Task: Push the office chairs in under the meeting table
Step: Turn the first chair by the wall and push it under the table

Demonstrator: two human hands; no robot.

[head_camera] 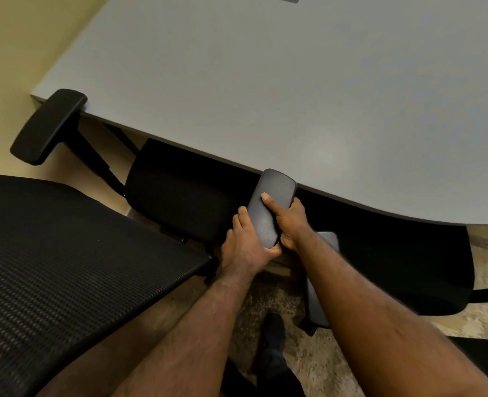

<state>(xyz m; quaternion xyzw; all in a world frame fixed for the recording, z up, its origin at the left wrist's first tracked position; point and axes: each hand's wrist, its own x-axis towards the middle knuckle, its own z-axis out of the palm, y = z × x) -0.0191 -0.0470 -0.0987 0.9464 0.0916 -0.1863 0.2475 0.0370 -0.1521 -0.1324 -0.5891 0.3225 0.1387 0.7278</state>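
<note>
Looking down, we see the grey meeting table point(294, 81) filling most of the view, its near edge running from the left corner down to a rounded end at the right. Next in size is our nearer office chair point(179, 196), black, with its mesh backrest point(65, 267) spreading across the lower left and its padded seat partly tucked beneath the table edge. A second dark chair seat point(409, 267) sits to the right, also partly under the tabletop. On the left, one black armrest point(48, 127) stands tilted beside the table corner, its front tip overlapping the table edge; whether it touches we cannot tell. The other armrest pad point(268, 207) of the same chair sits just at the table edge, its far end meeting the rim. We hold that pad with both hands: our left hand point(245, 247) wraps the near end from the left, fingers curled under its side, and our right hand point(290, 222) grips it from the right with the thumb pressed flat on top. Behind our right forearm a paler grey armrest point(320, 296) shows. Below, a dark shoe point(273, 339) stands on the speckled carpet point(308, 368).
</note>
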